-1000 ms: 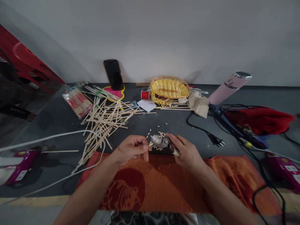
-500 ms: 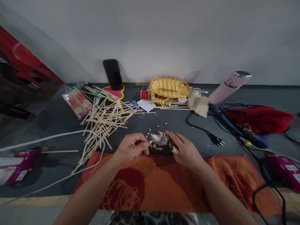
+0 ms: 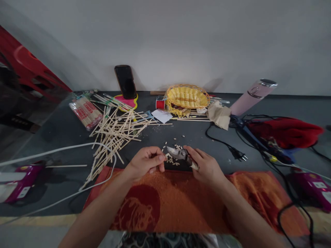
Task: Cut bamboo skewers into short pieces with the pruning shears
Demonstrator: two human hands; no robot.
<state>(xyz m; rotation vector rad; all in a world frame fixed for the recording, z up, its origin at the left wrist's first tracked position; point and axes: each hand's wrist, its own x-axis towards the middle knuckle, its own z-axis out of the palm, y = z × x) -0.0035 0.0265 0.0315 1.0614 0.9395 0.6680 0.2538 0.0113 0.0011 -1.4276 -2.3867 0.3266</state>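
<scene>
My right hand [image 3: 208, 164] is wrapped around the handles of a pair of pruning shears [image 3: 183, 154], whose metal blades point left. Thumb and forefinger of my left hand [image 3: 148, 160] are pinched together just left of the blade tips. The light end of a wooden stick [image 3: 167, 155] shows at those fingertips; most of it is hidden by the hand. Several short cut wooden pieces [image 3: 176, 163] lie scattered on the dark table under and behind the shears. An orange towel [image 3: 186, 199] is spread beneath both forearms.
A heap of thin wooden sticks [image 3: 113, 134] lies left, beside a plastic-wrapped pack [image 3: 86, 113]. Behind stand a phone [image 3: 126, 82], a yellow basket [image 3: 188, 97] and a pink flask [image 3: 253, 96]. A black plug [image 3: 238, 154] and cables lie right; a white cable [image 3: 64, 149] crosses left.
Both hands keep nearly the same place and grip. Less of the small stick end shows at my left fingertips than before. The whole view has shifted very slightly.
</scene>
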